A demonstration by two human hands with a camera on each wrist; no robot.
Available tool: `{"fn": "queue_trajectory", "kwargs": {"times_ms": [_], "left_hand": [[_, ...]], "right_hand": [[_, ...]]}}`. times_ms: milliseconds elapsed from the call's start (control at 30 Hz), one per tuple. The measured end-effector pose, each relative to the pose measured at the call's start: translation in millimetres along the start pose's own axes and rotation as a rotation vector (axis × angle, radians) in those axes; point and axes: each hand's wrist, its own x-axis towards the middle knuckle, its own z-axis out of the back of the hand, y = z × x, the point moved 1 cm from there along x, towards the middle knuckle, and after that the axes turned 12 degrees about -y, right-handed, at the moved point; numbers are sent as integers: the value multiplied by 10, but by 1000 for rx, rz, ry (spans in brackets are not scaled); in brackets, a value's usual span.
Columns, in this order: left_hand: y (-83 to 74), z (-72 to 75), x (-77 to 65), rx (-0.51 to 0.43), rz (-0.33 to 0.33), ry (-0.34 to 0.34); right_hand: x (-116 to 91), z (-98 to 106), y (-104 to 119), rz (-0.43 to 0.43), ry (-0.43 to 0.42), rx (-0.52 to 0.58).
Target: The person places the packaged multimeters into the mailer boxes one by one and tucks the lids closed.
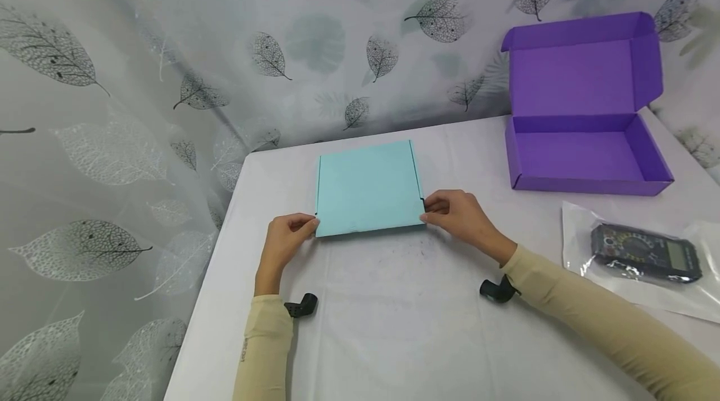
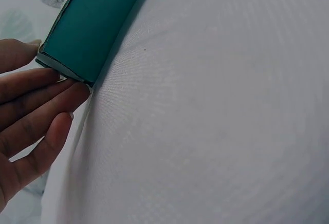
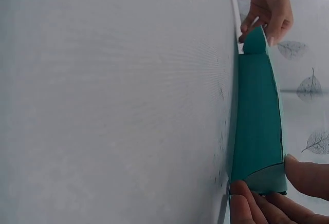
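A flat turquoise cardboard box (image 1: 368,188) lies on the white-covered table, lid down over its top. My left hand (image 1: 285,240) holds its front left corner; in the left wrist view the thumb (image 2: 19,54) is at the lid edge and the fingers lie along the short side. At the front right corner my right hand (image 1: 458,217) grips the box, thumb at the lid edge and fingers by the side wall. The right wrist view shows the box's front wall (image 3: 257,116) with rounded flaps at both ends. The inside of the box is hidden.
An open purple box (image 1: 579,154) stands at the back right, its lid raised. In front of it a black multimeter (image 1: 644,253) lies in a clear plastic bag (image 1: 576,226). A leaf-patterned curtain (image 1: 315,70) hangs behind and left of the table (image 1: 394,326).
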Motion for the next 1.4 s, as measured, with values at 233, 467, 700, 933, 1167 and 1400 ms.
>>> {"fn": "queue_trajectory", "kwargs": {"times_ms": [233,467,700,933,1167,1400], "left_hand": [[17,3,27,-28,-12,0],[-60,-9,55,19,-34,15],[-151,6,82,111,-114,27],[-256,-31,104,185,-168,59],[-362,-76,90,269,-104,86],[-466,-153,64,387,-140,58]], "right_hand": [[50,-7,-6,-4,-4,-16],[96,-9,3,58,13,-106],[168,-30,81,147,89,-221],[220,-53,121,290,186,-372],[244,-28,168,348,207,-471],[272,-45,222,379,184,-511]]}}
